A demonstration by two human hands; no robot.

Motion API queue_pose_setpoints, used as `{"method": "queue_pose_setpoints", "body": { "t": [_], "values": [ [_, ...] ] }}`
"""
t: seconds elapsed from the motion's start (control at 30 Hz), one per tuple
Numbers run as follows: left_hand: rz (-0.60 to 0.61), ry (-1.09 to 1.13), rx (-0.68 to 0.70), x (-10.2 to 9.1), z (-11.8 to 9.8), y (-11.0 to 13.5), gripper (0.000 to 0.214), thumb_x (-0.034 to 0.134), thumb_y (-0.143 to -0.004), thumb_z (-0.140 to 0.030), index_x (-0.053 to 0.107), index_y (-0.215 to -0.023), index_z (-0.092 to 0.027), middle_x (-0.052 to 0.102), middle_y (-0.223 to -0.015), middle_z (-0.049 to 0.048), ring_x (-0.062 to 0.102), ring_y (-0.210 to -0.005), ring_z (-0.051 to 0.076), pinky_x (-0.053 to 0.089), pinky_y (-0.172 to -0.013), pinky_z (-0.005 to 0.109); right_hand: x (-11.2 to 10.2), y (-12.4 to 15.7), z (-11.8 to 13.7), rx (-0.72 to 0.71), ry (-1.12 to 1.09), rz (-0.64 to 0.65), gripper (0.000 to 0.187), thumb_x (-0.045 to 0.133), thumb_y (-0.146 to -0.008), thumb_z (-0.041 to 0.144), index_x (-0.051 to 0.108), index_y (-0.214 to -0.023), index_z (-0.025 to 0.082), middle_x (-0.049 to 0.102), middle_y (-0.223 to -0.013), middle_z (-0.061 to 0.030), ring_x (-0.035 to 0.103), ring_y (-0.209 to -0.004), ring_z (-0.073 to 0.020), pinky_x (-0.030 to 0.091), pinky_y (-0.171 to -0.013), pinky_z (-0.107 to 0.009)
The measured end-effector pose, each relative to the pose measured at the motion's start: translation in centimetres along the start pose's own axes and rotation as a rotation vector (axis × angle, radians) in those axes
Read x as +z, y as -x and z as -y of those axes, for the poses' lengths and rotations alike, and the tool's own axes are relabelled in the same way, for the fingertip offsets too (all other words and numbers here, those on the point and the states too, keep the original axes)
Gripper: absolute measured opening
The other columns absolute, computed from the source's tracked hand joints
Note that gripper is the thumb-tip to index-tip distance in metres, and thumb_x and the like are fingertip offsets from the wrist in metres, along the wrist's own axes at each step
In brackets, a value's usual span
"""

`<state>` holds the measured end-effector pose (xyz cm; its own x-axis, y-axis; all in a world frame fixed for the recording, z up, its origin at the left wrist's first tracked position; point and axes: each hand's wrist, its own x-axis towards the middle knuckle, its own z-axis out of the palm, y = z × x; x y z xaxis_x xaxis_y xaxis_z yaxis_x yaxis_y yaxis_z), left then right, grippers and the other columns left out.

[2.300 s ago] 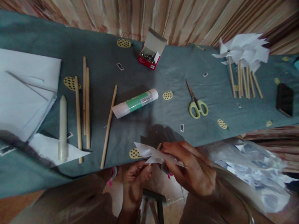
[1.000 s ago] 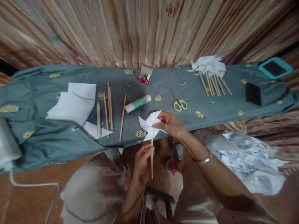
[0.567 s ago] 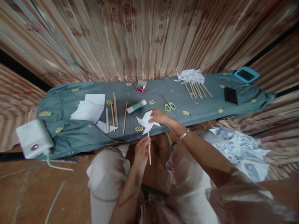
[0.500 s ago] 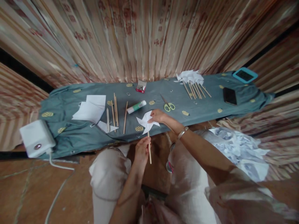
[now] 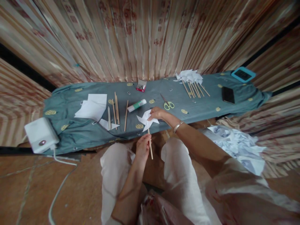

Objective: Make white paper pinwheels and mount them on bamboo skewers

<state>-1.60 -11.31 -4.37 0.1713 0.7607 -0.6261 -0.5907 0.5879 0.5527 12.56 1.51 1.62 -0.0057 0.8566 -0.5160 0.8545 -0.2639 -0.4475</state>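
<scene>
A white paper pinwheel (image 5: pixel 147 120) on a thin wooden stick (image 5: pixel 151 150) is held in front of me, at the table's near edge. My left hand (image 5: pixel 143 146) is closed round the stick below the blades. The fingers of my right hand (image 5: pixel 157 113) grip the pinwheel's blades near its centre, partly covering the right side. Just behind lies a glue stick (image 5: pixel 137 105) with a green and white label. Scissors (image 5: pixel 168 105) with light green handles rest to its right. A small red box (image 5: pixel 141 86) stands open farther back.
White paper sheets (image 5: pixel 91 107) and loose wooden sticks (image 5: pixel 117 109) lie on the left. Several finished pinwheels (image 5: pixel 190 76) are at the back right, near a black phone (image 5: pixel 228 94) and a blue-framed tablet (image 5: pixel 243 74). A white device (image 5: pixel 41 136) with a cable sits far left; crumpled paper (image 5: pixel 236 147) lies low right.
The view has shifted slightly, and my right knee has moved inward. Both hands keep their hold on the pinwheel, which stays in nearly the same place.
</scene>
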Motion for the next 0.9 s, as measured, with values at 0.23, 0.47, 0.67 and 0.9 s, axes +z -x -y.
{"method": "queue_pose_setpoints", "body": {
  "t": [0.23, 0.47, 0.67, 0.9],
  "values": [
    [0.004, -0.010, 0.027, 0.1, 0.2, 0.0, 0.017, 0.082, -0.056, -0.013, 0.068, -0.066, -0.013, 0.058, -0.054, -0.0032, 0.050, -0.049, 0.004, 0.035, -0.050, 0.017, 0.0, 0.2, 0.3, 0.070, -0.072, -0.016, 0.015, 0.080, -0.064, 0.022, 0.072, -0.075, 0.014, 0.068, -0.071, 0.0000, 0.056, -0.063, -0.0120, 0.042, -0.054, -0.020],
    [0.008, 0.005, 0.037, 0.3, 0.4, 0.2, 0.016, 0.081, -0.057, -0.014, 0.068, -0.066, -0.012, 0.057, -0.054, -0.0034, 0.048, -0.050, 0.004, 0.035, -0.051, 0.016, 0.3, -0.1, -0.2, 0.064, -0.179, -0.042, 0.017, 0.082, -0.056, 0.019, 0.066, -0.058, 0.018, 0.059, -0.058, 0.0022, 0.053, -0.062, -0.0133, 0.041, -0.056, -0.023],
    [0.005, 0.025, 0.011, 0.1, 0.2, 0.3, 0.018, 0.083, -0.056, -0.013, 0.068, -0.067, -0.014, 0.058, -0.054, -0.0037, 0.050, -0.050, 0.005, 0.037, -0.051, 0.017, 0.5, 0.4, -0.7, 0.030, -0.368, -0.024, 0.018, 0.082, -0.054, 0.018, 0.064, -0.058, 0.017, 0.058, -0.053, 0.0045, 0.050, -0.055, -0.0099, 0.039, -0.051, -0.020],
    [0.000, 0.073, -0.023, 0.1, -0.5, 0.4, 0.026, 0.086, -0.052, -0.011, 0.066, -0.068, -0.013, 0.061, -0.057, -0.0036, 0.053, -0.051, 0.004, 0.041, -0.052, 0.016, 0.7, 1.0, -1.3, 0.018, -0.641, 0.006, 0.023, 0.084, -0.054, 0.016, 0.063, -0.062, 0.014, 0.056, -0.047, 0.0061, 0.043, -0.043, -0.0063, 0.030, -0.040, -0.018]
  ]
}}
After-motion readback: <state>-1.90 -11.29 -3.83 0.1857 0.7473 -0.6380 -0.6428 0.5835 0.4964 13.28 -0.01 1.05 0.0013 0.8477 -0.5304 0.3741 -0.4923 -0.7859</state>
